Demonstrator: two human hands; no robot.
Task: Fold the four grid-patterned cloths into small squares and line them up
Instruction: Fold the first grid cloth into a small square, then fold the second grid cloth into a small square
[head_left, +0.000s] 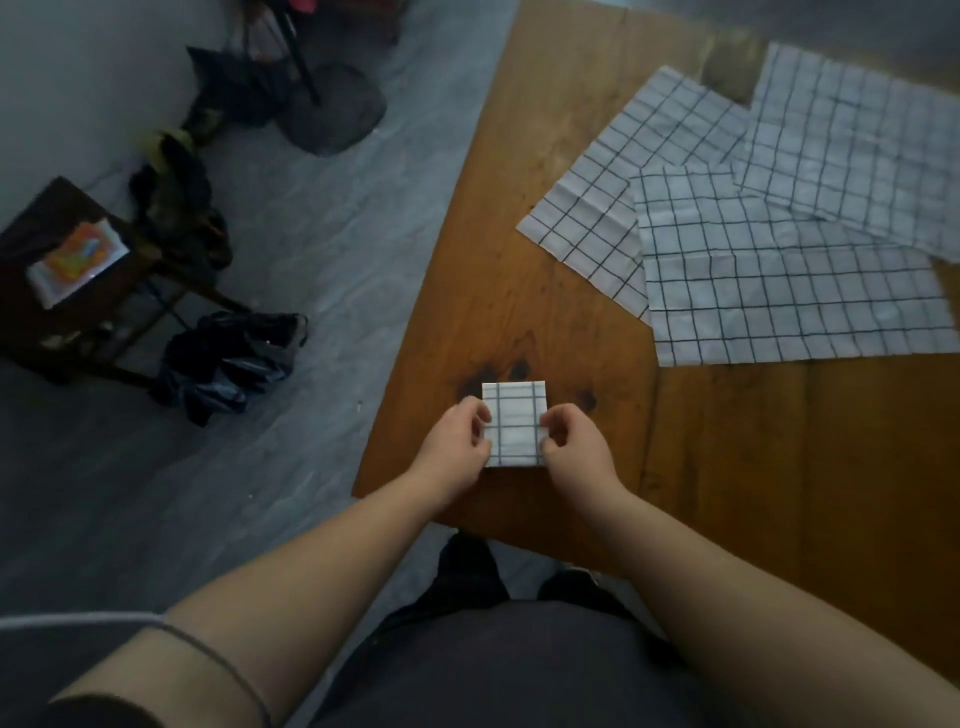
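Observation:
A small folded square of white cloth with a dark grid (514, 422) lies near the left front corner of the wooden table (727, 493). My left hand (460, 447) pinches its left edge and my right hand (574, 449) pinches its right edge, fingers curled. Three unfolded grid cloths lie flat and overlapping at the far right: one at the left (623, 182), one in front (789, 296), one at the back right (857, 140).
The table's left edge runs diagonally beside a grey floor (311, 260). On the floor stand a dark stool with a colourful packet (78, 260), a black bag (234, 358) and a fan base (332, 109). Bare wood lies right of the folded square.

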